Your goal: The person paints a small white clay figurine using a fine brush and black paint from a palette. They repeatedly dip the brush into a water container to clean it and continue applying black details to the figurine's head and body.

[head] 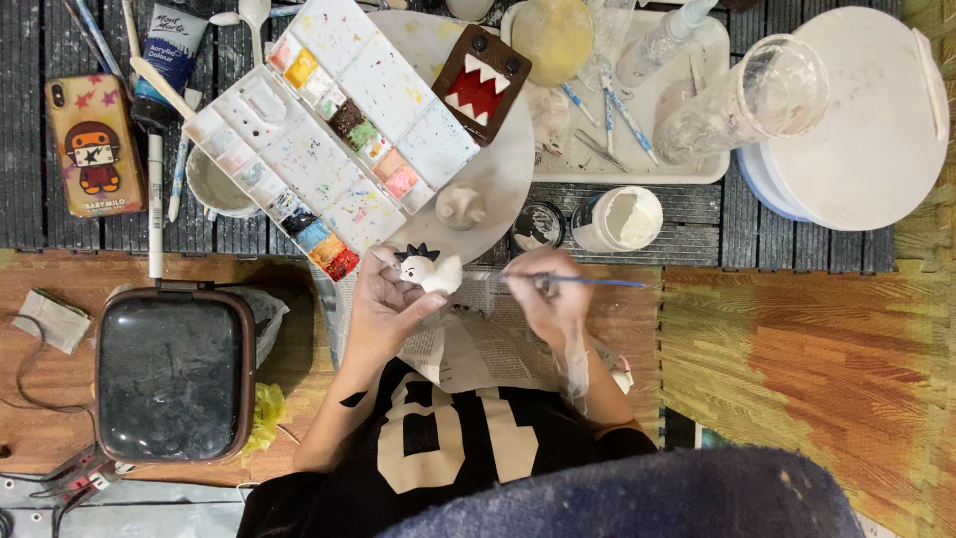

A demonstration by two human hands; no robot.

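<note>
While the left hand curled around a small white clay figure with black spikes on top, its fingers were closed on the figure and the thumb lay along the figure's lower side. Figure position: held above crumpled newspaper, just below the edge of a round white board. Right hand: fingers pinched shut on a thin blue-handled brush, held roughly level, handle pointing away to the right, bristle end towards the figure; contact between tip and figure could not be determined. An open paint palette with coloured wells lay tilted across the board, touching it. A brown toothed figure rested on the board beyond the palette, and a small unpainted clay lump sat near the board's front edge. A white jar stood just right of the board. A phone lay well apart at far left.
</note>
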